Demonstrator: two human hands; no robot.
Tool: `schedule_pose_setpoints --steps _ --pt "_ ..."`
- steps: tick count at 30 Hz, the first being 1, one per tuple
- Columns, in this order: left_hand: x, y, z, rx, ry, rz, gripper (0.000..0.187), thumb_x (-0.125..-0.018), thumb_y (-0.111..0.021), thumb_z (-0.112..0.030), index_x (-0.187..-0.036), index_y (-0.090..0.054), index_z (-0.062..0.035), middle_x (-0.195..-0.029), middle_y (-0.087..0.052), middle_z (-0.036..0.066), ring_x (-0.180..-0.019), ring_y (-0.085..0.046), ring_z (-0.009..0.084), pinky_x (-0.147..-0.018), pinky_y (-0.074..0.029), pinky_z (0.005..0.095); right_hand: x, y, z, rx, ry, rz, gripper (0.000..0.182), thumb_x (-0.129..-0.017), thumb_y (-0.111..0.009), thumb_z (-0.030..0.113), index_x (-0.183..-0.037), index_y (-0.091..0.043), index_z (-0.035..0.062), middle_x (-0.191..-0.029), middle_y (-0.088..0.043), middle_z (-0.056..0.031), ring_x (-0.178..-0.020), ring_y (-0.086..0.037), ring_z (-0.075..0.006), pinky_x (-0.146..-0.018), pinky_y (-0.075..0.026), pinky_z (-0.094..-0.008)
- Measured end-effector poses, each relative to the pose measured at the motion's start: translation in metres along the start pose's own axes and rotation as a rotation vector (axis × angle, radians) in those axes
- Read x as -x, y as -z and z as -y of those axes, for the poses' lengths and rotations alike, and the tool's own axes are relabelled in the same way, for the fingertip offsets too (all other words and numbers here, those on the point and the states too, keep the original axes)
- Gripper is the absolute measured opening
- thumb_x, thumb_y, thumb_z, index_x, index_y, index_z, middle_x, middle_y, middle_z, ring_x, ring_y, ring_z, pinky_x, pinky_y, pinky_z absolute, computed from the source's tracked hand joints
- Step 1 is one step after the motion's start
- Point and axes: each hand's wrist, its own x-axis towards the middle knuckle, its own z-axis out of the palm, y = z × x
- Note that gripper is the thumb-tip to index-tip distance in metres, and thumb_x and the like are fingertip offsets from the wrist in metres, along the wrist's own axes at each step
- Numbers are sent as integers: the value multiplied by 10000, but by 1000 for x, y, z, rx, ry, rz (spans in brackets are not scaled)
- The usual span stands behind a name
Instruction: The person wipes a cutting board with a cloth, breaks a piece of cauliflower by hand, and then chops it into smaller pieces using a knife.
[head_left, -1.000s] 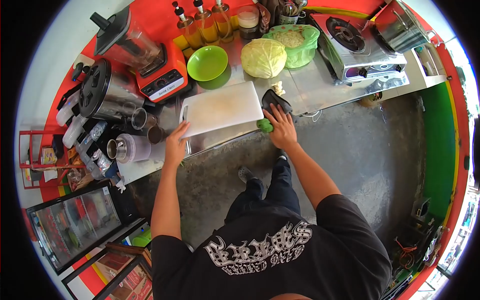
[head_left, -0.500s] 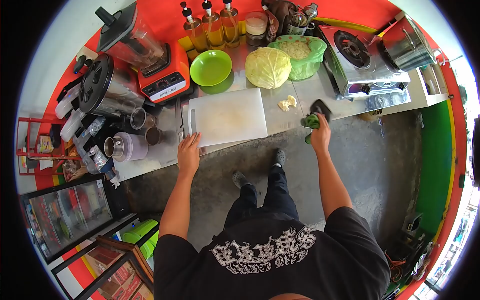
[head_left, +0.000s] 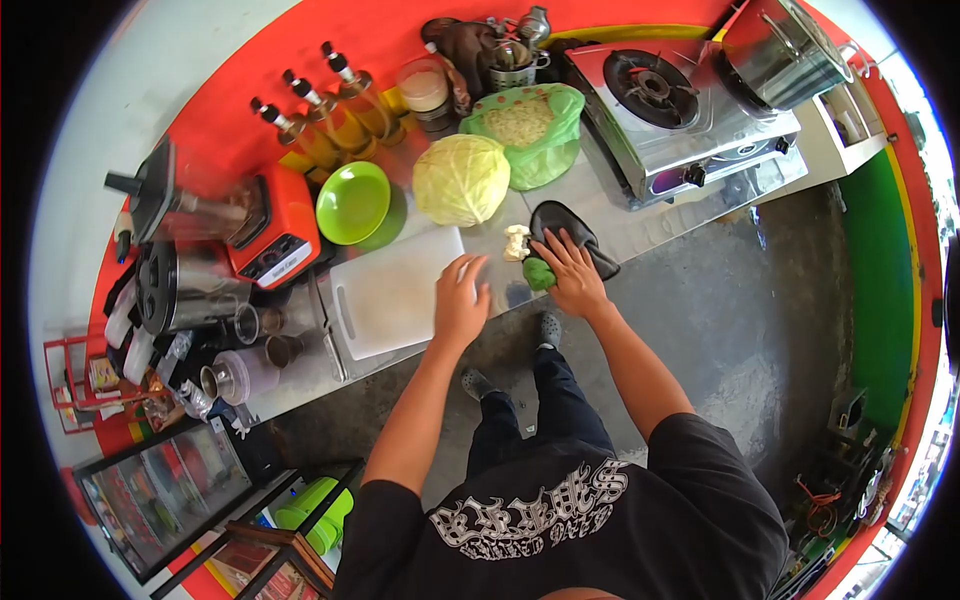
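The right hand (head_left: 572,275) lies flat, fingers spread, on a dark cloth (head_left: 570,228) on the steel counter (head_left: 640,235); a green wad (head_left: 539,273) sits under its thumb side, partly hidden, material not determinable. The left hand (head_left: 460,300) rests open, fingers loosely apart, on the right end of the white cutting board (head_left: 390,295), holding nothing visible. A small pale cabbage scrap (head_left: 516,242) lies between the hands, at 12 o'clock from the green wad. The whole cabbage (head_left: 461,180) stands at 12 o'clock from the left hand, with a green bowl (head_left: 353,202) at its 9 o'clock. The orange blender (head_left: 250,225) is motion-blurred (label unreadable). A gas stove (head_left: 665,105) occupies 2 o'clock.
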Motion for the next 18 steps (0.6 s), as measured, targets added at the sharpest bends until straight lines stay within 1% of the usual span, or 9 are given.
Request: schedule_pose_setpoints --steps 4,6,8,10,11,15,16,17,18 --pt "-59 -57 -33 26 35 104 449 -870 -749 -101 -1309 -657 -136 -1358 -549 157 -1267 -533 391 -1073 -429 481 -32 15 -37 -41 7 -36 729 -909 -649 243 -1588 -390 289 -1703 -277 -32 -1577 -219 -312 -1222 -277 -548" --pt "-73 -78 -32 -71 1 39 438 -870 -768 -132 -1296 -670 -155 -1345 -533 163 -1245 -538 396 -1065 -438 474 -42 23 -53 0 -33 -86 724 -903 -639 213 -1582 -398 284 -1691 -305 -41 -1567 -244 -313 -1217 -294 -529" --pt "-79 -88 -32 -68 2 17 365 -875 -758 -109 -1232 -686 -141 -1329 -546 170 -1217 -548 397 -1037 -450 465 -38 24 -72 -57 -67 -182 697 -884 -610 145 -1554 -450 252 -1664 -359 -64 -1545 -292 -318 -1208 -310 -510" --pt "-87 -95 -30 -29 28 -45 290 -874 -735 -43 -1150 -683 -113 -1258 -556 157 -1157 -551 381 -970 -467 468 -22 28 -94 -104 -258 -387 659 -868 -573 93 -1512 -508 214 -1636 -406 -86 -1503 -357 -342 -1202 -319 -504" --pt "-90 -96 -29 -15 -1 -86 249 -891 -701 -12 -1127 -661 -82 -1182 -585 163 -1095 -568 384 -950 -468 470 -6 33 -102 -150 -325 -442 616 -857 -552 45 -1464 -557 151 -1589 -466 -119 -1437 -437 -368 -1187 -348 -477" --pt "-88 -80 -34 115 -67 -144 218 -924 -654 7 -1138 -625 -23 -1117 -621 175 -1073 -598 385 -974 -471 441 59 40 -150 -211 -445 -547 572 -811 -542 -62 -1367 -624 42 -1494 -546 -205 -1335 -542 -389 -1095 -448 -454" --pt "-85 -72 -35 108 -71 -152 218 -924 -654 7 -1138 -625 -23 -1117 -621 175 -1073 -598 385 -974 -471 441 69 51 -160 -224 -433 -595 515 -818 -534 -66 -1312 -651 17 -1358 -645 -226 -1214 -627 -406 -1010 -510 -445" --pt "-81 -61 -36 140 -75 -199 202 -936 -643 1 -1137 -623 -18 -1128 -624 172 -1082 -601 374 -978 -473 434 78 63 -165 -465 -579 -577 471 -837 -501 -77 -1270 -667 4 -1170 -725 -222 -1063 -712 -376 -936 -543 -410" --pt "-75 -49 -35 169 -77 -241 188 -949 -632 -4 -1136 -620 -12 -1139 -626 169 -1091 -604 363 -982 -475 427 82 79 -163 -476 -572 -573 471 -837 -501 -77 -1270 -667 4 -1170 -725 -222 -1063 -712 -376 -936 -543 -410"
